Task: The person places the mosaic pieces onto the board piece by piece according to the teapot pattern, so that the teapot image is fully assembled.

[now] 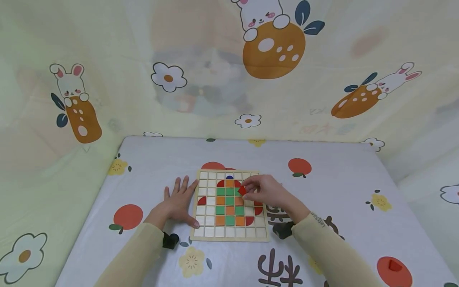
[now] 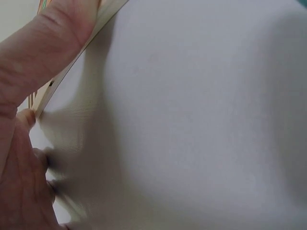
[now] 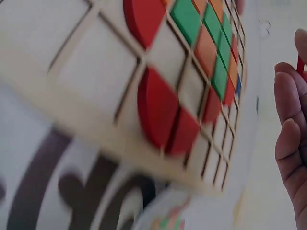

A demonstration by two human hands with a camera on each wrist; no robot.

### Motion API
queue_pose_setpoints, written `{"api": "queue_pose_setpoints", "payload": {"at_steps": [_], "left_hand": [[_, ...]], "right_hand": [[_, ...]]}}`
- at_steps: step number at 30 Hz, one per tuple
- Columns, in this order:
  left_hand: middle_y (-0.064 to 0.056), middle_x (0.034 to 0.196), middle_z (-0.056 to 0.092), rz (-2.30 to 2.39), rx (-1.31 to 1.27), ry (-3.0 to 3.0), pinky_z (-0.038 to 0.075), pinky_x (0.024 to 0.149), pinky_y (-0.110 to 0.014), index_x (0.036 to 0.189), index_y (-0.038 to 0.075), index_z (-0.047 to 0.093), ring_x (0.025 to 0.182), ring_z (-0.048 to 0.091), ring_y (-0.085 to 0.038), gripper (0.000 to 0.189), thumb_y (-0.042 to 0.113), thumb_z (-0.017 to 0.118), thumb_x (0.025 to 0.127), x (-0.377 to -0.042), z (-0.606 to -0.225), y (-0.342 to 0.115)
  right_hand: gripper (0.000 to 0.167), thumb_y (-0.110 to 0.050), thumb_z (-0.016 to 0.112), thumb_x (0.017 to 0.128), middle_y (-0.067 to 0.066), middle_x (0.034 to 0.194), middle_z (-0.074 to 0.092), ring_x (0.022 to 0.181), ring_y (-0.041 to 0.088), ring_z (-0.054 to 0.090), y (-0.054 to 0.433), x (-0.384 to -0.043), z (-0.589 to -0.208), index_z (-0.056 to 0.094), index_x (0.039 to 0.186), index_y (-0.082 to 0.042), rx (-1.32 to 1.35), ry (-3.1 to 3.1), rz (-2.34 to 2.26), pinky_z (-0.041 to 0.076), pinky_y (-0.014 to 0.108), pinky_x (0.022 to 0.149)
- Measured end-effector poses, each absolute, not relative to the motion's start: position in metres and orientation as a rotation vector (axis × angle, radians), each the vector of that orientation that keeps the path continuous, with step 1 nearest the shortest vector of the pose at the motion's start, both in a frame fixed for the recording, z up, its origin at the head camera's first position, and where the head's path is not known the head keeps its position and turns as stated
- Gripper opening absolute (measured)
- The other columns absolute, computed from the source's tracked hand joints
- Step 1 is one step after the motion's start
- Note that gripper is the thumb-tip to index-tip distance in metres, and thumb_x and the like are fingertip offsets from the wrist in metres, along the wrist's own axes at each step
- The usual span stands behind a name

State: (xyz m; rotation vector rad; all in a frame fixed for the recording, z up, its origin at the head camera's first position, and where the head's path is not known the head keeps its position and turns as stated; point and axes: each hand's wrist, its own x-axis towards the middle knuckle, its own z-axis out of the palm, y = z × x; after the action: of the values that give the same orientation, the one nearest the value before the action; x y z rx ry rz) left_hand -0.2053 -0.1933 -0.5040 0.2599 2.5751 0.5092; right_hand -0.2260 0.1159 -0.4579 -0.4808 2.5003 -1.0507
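A wooden grid board (image 1: 229, 239) lies on the cloth in the head view. Green squares (image 1: 230, 221), orange squares (image 1: 220, 220) and red quarter-round pieces (image 1: 202, 200) fill some of its cells, with a blue piece (image 1: 230, 177) near the top. My left hand (image 1: 176, 204) rests with spread fingers along the board's left side; its thumb (image 2: 53, 36) touches the frame in the left wrist view. Over the upper right cells, my right hand (image 1: 267, 193) pinches a small red piece (image 1: 242, 191) between thumb and fingers. Only a sliver of that piece shows in the right wrist view.
A loose red block (image 1: 395, 265) lies at the right front, on a printed fruit of the tablecloth (image 1: 150, 155). A patterned fabric curtain (image 1: 208, 131) rises behind the table. Black wrist cameras are strapped at both wrists.
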Motion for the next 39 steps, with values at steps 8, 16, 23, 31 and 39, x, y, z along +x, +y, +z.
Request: {"api": "queue_pose_setpoints", "payload": {"at_steps": [8,16,23,31,39], "left_hand": [[-0.018,0.173,-0.004,0.505,0.25,2.575,-0.004,0.119,-0.076,0.166,0.019,0.011,0.158,-0.012,-0.046,0.137,0.049,0.095,0.062,-0.206,-0.506,-0.195],[-0.018,0.173,-0.003,0.495,0.259,2.578,-0.004,0.119,-0.076,0.166,0.019,0.012,0.158,-0.012,-0.046,0.136,0.05,0.095,0.063,-0.207,-0.507,-0.194],[-0.019,0.173,-0.002,0.49,0.254,2.58,-0.003,0.119,-0.077,0.166,0.019,0.013,0.158,-0.01,-0.047,0.135,0.05,0.095,0.063,-0.207,-0.505,-0.194],[-0.018,0.173,-0.001,0.489,0.254,2.582,-0.003,0.119,-0.077,0.166,0.019,0.013,0.158,-0.01,-0.046,0.135,0.049,0.095,0.063,-0.207,-0.504,-0.193],[-0.019,0.173,-0.001,0.49,0.256,2.582,-0.003,0.119,-0.077,0.166,0.019,0.014,0.158,-0.009,-0.046,0.134,0.049,0.095,0.063,-0.205,-0.501,-0.194]], "right_hand": [[0.032,-0.016,0.079,0.09,-0.003,0.09,0.07,0.083,0.012,0.061,0.077,-0.233,-0.47,0.072,0.119,-0.006,-0.645,2.406,-0.98,0.055,0.021,0.074],[0.03,-0.015,0.078,0.091,-0.004,0.09,0.068,0.08,0.01,0.058,0.045,-0.24,-0.48,0.072,0.119,-0.007,-0.795,2.422,-0.815,0.052,0.022,0.075],[0.03,-0.02,0.078,0.092,-0.004,0.083,0.059,0.081,0.013,0.054,0.018,-0.239,-0.477,0.073,0.121,-0.01,-0.825,2.456,-0.584,0.046,0.024,0.074],[0.032,-0.018,0.077,0.093,-0.003,0.082,0.056,0.081,0.013,0.053,0.007,-0.238,-0.478,0.073,0.124,-0.012,-0.798,2.505,-0.441,0.044,0.024,0.073],[0.033,-0.018,0.077,0.093,-0.004,0.084,0.057,0.081,0.013,0.053,0.004,-0.237,-0.476,0.072,0.125,-0.013,-0.793,2.516,-0.397,0.045,0.024,0.073]]}}
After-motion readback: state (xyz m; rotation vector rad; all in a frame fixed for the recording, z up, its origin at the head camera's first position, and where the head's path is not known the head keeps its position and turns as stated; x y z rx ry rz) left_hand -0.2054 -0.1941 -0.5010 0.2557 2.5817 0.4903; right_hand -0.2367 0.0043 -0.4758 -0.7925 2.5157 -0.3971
